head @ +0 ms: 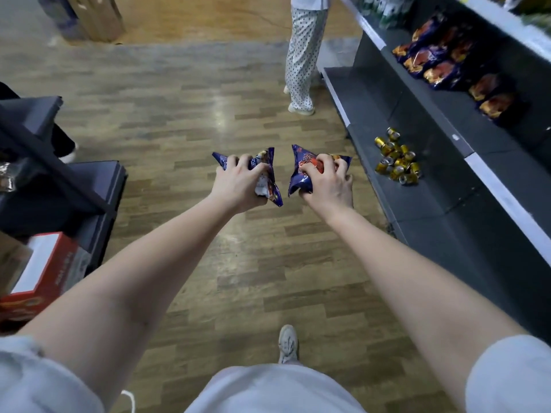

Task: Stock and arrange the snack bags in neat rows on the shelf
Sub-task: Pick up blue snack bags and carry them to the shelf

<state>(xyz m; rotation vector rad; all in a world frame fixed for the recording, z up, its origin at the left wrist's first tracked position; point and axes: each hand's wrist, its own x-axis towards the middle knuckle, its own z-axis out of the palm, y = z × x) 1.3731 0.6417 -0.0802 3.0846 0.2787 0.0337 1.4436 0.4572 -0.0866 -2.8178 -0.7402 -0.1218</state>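
Note:
Both arms reach forward over the wooden floor of an aisle. My left hand [238,183] grips a dark blue snack bag [269,174], crumpled in its fingers. My right hand [328,181] grips a second blue snack bag with a red and orange print [301,171]. The two bags hang side by side, a small gap between them. Several matching blue and orange snack bags [441,58] lie in a loose row on the grey middle shelf [465,144] at the upper right, away from both hands.
Several gold cans [396,159] lie heaped on the grey bottom shelf [372,114] at right. A person in dotted trousers [302,55] stands ahead by the shelf end. A dark cart [44,174] and a red carton [38,272] stand at left. My shoe [287,342] is below.

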